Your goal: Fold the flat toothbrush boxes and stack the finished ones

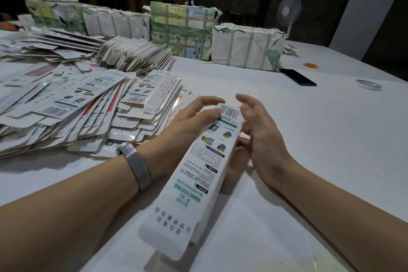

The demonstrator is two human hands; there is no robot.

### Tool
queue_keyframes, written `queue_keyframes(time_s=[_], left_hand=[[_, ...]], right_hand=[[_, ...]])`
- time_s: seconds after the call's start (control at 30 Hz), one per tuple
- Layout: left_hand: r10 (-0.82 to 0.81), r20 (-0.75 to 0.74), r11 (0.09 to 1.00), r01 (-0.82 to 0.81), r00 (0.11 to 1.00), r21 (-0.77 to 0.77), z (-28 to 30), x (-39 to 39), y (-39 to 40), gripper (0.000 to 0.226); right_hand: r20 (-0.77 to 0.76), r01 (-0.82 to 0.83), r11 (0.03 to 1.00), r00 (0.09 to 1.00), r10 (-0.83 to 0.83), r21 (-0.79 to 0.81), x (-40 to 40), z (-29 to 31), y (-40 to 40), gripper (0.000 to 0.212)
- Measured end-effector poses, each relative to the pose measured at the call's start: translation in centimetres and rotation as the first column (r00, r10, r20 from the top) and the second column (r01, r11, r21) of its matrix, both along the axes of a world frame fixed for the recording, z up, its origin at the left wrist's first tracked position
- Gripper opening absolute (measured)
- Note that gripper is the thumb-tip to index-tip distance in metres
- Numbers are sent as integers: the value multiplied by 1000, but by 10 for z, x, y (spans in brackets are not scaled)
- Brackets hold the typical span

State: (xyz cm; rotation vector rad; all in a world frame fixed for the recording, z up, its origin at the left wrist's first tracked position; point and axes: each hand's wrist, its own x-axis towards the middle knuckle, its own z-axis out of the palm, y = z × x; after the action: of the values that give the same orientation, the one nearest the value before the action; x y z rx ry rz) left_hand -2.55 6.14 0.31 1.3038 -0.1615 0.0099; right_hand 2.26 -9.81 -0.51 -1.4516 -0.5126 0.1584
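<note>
— Between the two forearms, on the white table (298, 121), one toothbrush box (205, 168) is seen lying lengthwise, its barcode end away from the person and its long tuck flap nearest the camera. Which step is judged to be in hand?

— The shaping of the far end, it seems. The box is already opened into a tube, and the left hand (194, 121) is laid against its left side with loosely bent fingers reaching over the barcode. The right hand (258, 130) is held at the right side, fingers spread and curled towards the end; nothing is clamped by it, though whether its lower fingers touch the box cannot be told.

— And what is called for next?

— The far flap is probably to be tucked shut, then the near flap, which is still seen lying open. A firm hold on the tube would be needed so that it is not crushed. The heap of flat boxes (92, 106) at the left is left waiting, and no stack of finished ones can be made out
</note>
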Motion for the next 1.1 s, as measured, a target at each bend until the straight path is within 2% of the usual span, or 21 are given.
queue_keyframes(time_s=[0.27,0.4,0.73,1.1], left_hand=[[48,-5,997,-48,999,-62,-1,-3,-3,14],[46,5,997,-46,999,-66,-1,-2,-3,19],[55,18,989,-52,998,-135,-3,-2,-5,36],[52,21,989,-48,998,-139,-4,1,-5,24]], right_hand=[[45,2,1000,999,-1,-5,1,-3,-2,25],[45,-9,1000,999,8,24,2,-3,-4,17],[59,-29,999,998,28,17,1,-2,-4,22],[60,4,999,998,-7,45,2,-4,-4,22]])
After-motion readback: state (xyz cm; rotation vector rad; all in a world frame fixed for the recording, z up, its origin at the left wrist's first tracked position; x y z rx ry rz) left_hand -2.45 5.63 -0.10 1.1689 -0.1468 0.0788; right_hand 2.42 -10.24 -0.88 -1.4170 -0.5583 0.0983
